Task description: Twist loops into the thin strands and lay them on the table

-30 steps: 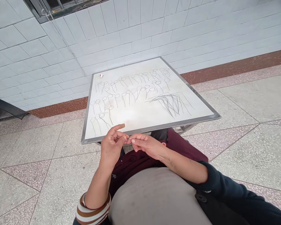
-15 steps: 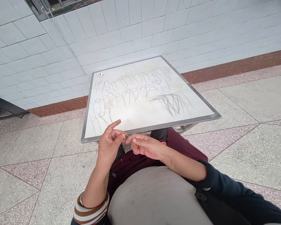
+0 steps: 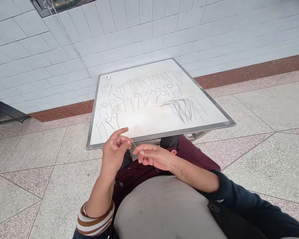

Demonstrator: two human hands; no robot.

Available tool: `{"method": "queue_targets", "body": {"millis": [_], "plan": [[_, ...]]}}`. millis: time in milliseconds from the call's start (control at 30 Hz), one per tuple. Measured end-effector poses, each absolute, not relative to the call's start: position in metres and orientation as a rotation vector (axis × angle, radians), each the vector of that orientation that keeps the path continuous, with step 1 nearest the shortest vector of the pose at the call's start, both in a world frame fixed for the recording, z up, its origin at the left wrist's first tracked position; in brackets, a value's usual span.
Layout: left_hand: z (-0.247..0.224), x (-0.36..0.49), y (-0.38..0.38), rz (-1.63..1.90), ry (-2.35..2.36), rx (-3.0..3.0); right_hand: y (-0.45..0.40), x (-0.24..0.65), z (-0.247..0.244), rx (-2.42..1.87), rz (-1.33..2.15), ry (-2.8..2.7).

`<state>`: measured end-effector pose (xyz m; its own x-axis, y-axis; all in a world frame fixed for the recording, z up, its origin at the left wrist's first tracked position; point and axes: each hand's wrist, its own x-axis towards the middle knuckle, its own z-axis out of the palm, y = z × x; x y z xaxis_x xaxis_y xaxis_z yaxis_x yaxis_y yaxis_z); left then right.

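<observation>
Between my two hands runs a thin, stiff strand [image 3: 135,146], like a wire. My left hand [image 3: 116,147] pinches its upper end between thumb and finger, with the index finger stretched out toward the table. My right hand [image 3: 155,156] grips the strand lower down between thumb and fingers; its free end sticks out below the palm. In front of my hands, many thin dark looped strands [image 3: 125,103] lie in rows on the white table [image 3: 144,124]. A loose bundle of straighter dark strands [image 3: 184,108] lies at the table's right side.
A small red and white object [image 3: 108,77] sits at the table's far left corner. Behind the table stands a white tiled wall [image 3: 139,33]. The table's grey metal edge [image 3: 164,134] is just beyond my hands, over my knees.
My left hand has moved slightly left, away from my right hand, and a longer piece of the strand shows between them. My right hand's fingers have shifted a little.
</observation>
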<state>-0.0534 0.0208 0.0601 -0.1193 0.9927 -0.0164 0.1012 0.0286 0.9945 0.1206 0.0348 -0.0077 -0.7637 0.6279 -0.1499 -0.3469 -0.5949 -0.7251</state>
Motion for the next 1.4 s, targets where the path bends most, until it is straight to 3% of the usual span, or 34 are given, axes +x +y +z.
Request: {"method": "queue_targets", "body": {"millis": [300, 567, 833, 1000, 1400], "plan": [[0.061, -0.053, 0.018, 1.187, 1.403, 1.219, 0.033, 0.121, -0.014, -0.597, 2.275, -1.066], [0.059, -0.048, 0.022, 1.105, 1.394, 1.245, 0.045, 0.123, 0.001, -0.771, 1.867, -1.408], [0.071, -0.062, 0.023, 0.985, 1.451, 1.289, 0.042, 0.121, -0.006, -0.74, 1.933, -1.209], [0.067, -0.06, 0.026, 0.877, 1.413, 1.418, 0.041, 0.122, -0.004, -0.763, 1.918, -1.359], [0.05, -0.051, 0.023, 1.019, 1.435, 1.373, 0.04, 0.116, -0.003, -0.855, 1.83, -1.402]]}}
